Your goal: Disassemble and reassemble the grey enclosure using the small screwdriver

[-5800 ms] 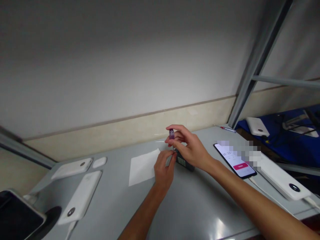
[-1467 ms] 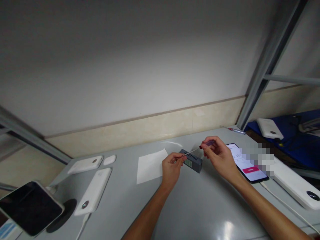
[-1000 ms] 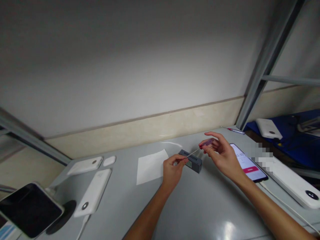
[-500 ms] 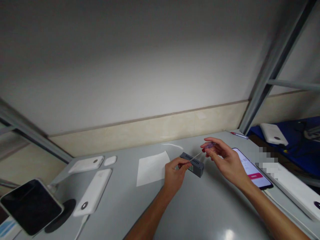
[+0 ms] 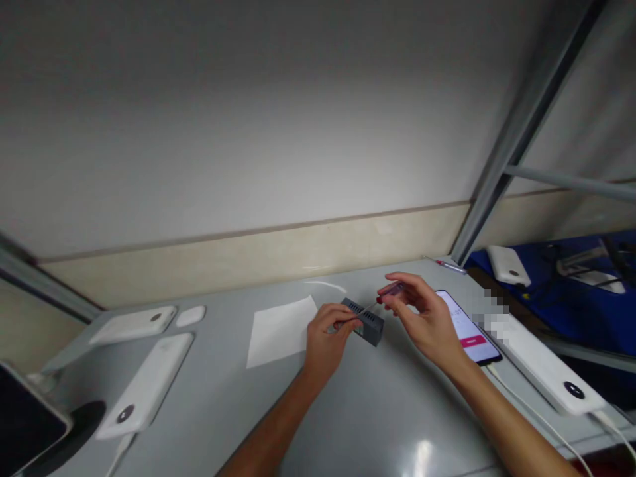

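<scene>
A screwdriver (image 5: 392, 290) with a translucent purple handle and thin metal shaft slants down to the left between both hands. My right hand (image 5: 424, 324) holds its handle in the fingertips, with the fingers curled. The lower end of the shaft is pinched by the thumb and fingers of my left hand (image 5: 325, 341), which cover the tip. Right behind and under the shaft lies a dark grey box (image 5: 372, 329) with a row of vent slots on top; my left fingers hide its left end. I cannot tell whether the tip touches the box.
A white paper sheet (image 5: 278, 332) lies left of the box. Further left are white power banks (image 5: 149, 384) and a small white case (image 5: 191, 316). On the right sit a lit phone (image 5: 467, 331), a long white power bank (image 5: 541, 364) with cables, and another screwdriver (image 5: 450, 266) at the back.
My view has turned slightly right, so everything sits further left in the picture. Both hands keep their hold on the screwdriver, and its angle is nearly unchanged.
</scene>
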Demonstrator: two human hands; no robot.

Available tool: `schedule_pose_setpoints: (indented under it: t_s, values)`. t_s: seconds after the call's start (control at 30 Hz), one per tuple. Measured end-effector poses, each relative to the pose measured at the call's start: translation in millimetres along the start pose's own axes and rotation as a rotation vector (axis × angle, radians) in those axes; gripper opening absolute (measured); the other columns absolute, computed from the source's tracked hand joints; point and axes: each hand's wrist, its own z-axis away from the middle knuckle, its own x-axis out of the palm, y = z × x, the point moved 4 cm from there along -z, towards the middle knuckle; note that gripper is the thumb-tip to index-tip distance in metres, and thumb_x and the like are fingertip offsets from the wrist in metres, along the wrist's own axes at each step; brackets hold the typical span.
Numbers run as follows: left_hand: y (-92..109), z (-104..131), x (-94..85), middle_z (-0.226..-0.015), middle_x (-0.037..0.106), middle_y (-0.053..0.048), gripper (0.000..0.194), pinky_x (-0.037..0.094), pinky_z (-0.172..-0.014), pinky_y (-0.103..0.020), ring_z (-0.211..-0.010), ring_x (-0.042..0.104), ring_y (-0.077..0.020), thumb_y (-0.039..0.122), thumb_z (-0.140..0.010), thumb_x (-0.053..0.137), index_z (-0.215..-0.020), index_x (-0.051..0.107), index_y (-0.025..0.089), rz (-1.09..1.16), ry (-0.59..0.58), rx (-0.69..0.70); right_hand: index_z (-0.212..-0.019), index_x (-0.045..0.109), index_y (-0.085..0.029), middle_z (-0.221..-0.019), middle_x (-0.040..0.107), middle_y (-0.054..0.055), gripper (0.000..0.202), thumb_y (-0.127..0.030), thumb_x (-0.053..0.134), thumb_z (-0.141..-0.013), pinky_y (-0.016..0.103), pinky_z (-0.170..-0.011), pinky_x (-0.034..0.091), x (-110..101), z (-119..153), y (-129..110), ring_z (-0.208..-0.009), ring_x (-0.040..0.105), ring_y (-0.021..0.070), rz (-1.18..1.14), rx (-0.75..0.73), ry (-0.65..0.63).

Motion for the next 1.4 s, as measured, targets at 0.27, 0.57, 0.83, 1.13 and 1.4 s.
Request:
schedule_pose_setpoints:
  t_s: [0.27,0.57,0.83,1.13,1.4]
  values:
    - [-1,1,-2.3,-0.087,0.075,-0.003,0.010,0.056,-0.076,-0.031,-0.083,0.068,-0.0190,0.034,-0.085,0.081,-0.078,0.081,0.026,-0.103,-0.005,0.087,-0.122,0.070,-0.026,-0.111,0.077,0.008,0.027,-0.034,0.065,-0.097,0.031,-0.073,0.058,5,-2,-2,-0.082,0.072,0.0176,0.021,-0.032,-0.033]
    - [1,-1,-2.9,-0.083,0.075,-0.003,0.015,0.054,-0.069,-0.030,-0.080,0.067,-0.0193,0.037,-0.086,0.080,-0.077,0.081,0.025,-0.120,0.001,0.060,-0.117,0.071,-0.026,-0.101,0.080,0.006,0.021,-0.031,0.065,-0.097,0.032,-0.074,0.060,10,5,-6,-0.083,0.074,0.0185,-0.009,-0.047,-0.036]
    - [-7,0,-5.6,-0.112,0.073,-0.007,0.046,0.056,-0.080,-0.034,-0.102,0.066,-0.0245,0.036,-0.079,0.086,-0.123,0.075,0.030,-0.206,-0.027,0.033,-0.122,0.069,-0.027,-0.104,0.078,0.006,0.025,-0.032,0.065,-0.098,0.034,-0.074,0.060,-1,2,0,-0.082,0.072,0.0183,0.030,-0.071,0.044]
    - [-5,14,13.2,-0.151,0.056,-0.008,0.067,0.037,-0.116,-0.056,-0.141,0.045,-0.0354,0.034,-0.077,0.090,-0.138,0.063,0.034,-0.536,-0.334,0.175,-0.130,0.065,-0.027,-0.095,0.073,0.005,0.032,-0.038,0.059,-0.100,0.034,-0.067,0.060,-22,-5,-8,-0.073,0.067,0.0173,0.101,-0.075,0.122]
    - [10,12,9.7,-0.105,0.068,-0.006,0.033,0.044,-0.097,-0.043,-0.105,0.058,-0.0261,0.030,-0.084,0.085,-0.115,0.076,0.030,-0.606,-0.226,0.289,-0.133,0.064,-0.027,-0.092,0.069,0.004,0.032,-0.035,0.054,-0.103,0.034,-0.071,0.057,-16,-1,-14,-0.075,0.066,0.0177,0.198,-0.104,-0.015]
